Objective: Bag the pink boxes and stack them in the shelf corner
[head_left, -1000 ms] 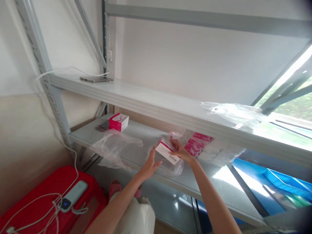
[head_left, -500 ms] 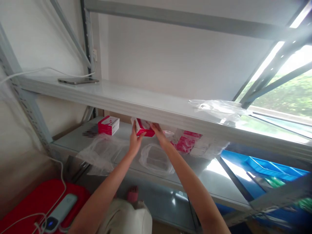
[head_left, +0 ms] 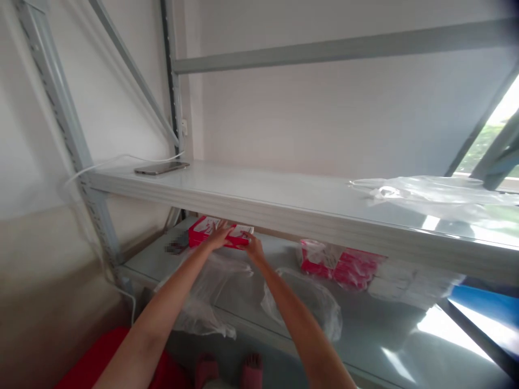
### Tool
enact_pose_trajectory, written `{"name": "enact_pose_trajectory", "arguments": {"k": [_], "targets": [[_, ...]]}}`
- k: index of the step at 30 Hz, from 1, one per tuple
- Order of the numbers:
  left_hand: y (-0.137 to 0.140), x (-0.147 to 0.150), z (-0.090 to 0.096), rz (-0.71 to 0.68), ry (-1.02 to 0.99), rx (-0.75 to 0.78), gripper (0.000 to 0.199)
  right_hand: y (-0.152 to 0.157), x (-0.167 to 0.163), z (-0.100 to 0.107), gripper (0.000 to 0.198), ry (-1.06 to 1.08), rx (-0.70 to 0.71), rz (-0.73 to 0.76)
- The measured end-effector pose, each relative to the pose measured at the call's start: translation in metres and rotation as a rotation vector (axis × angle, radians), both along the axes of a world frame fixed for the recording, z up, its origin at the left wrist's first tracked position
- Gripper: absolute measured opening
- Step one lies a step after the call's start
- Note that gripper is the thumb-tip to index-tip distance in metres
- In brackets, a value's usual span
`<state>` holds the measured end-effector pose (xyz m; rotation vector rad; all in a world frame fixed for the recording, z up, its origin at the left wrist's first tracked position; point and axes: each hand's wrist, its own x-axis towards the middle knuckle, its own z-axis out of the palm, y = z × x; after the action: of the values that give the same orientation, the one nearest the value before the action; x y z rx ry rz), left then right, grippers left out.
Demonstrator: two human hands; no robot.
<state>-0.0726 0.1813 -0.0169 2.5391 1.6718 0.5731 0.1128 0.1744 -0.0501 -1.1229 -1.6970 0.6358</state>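
Nearest the camera, two crumpled clear plastic bags (head_left: 302,300) lie on the lower shelf (head_left: 377,329), under the forearms. Beyond them, the left hand (head_left: 219,236) rests flat on a red-and-white box (head_left: 237,236), fingers extended. The right hand (head_left: 254,247) touches the same box at its right end; whether its grip closes around it cannot be told. Another red box (head_left: 199,231) sits just left, touching. Farther right, wrapped red packs (head_left: 340,263) lie near the shelf's rear. On the upper shelf (head_left: 259,197) rests a phone (head_left: 161,168).

Two hands (head_left: 219,236) (head_left: 253,248) – three clear bags (head_left: 211,286) (head_left: 308,300) (head_left: 430,192) – one phone (head_left: 161,168).
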Motion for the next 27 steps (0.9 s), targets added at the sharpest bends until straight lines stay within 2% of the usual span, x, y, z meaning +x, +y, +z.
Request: {"name": "enact_pose_trajectory", "arguments": {"k": [3, 6, 9, 12, 17, 23, 27], "targets": [[0.006, -0.014, -0.003, -0.015, 0.113, -0.043, 0.048, 0.006, -0.024, -0.013, 0.051, -0.128, 0.031, -0.015], [0.009, -0.037, 0.001, -0.034, 0.177, -0.055, 0.063, 0.008, -0.042, -0.021, 0.055, -0.222, 0.054, -0.037], [0.010, -0.063, 0.000, -0.051, 0.223, -0.065, 0.074, 0.010, -0.049, -0.023, 0.059, -0.322, 0.066, -0.040], [0.009, -0.078, -0.010, -0.082, 0.255, -0.048, 0.074, 0.012, -0.049, -0.024, 0.061, -0.423, 0.026, -0.033], [0.008, -0.078, -0.025, -0.104, 0.335, 0.040, 0.067, 0.012, -0.050, -0.030, 0.064, -0.469, -0.035, -0.027], [0.003, -0.067, -0.017, -0.098, 0.459, 0.025, 0.057, 0.004, -0.055, -0.030, 0.062, -0.475, -0.090, -0.035], [-0.004, -0.058, -0.013, -0.057, 0.455, 0.019, 0.053, -0.002, -0.059, -0.029, 0.063, -0.510, -0.135, -0.038]]}}
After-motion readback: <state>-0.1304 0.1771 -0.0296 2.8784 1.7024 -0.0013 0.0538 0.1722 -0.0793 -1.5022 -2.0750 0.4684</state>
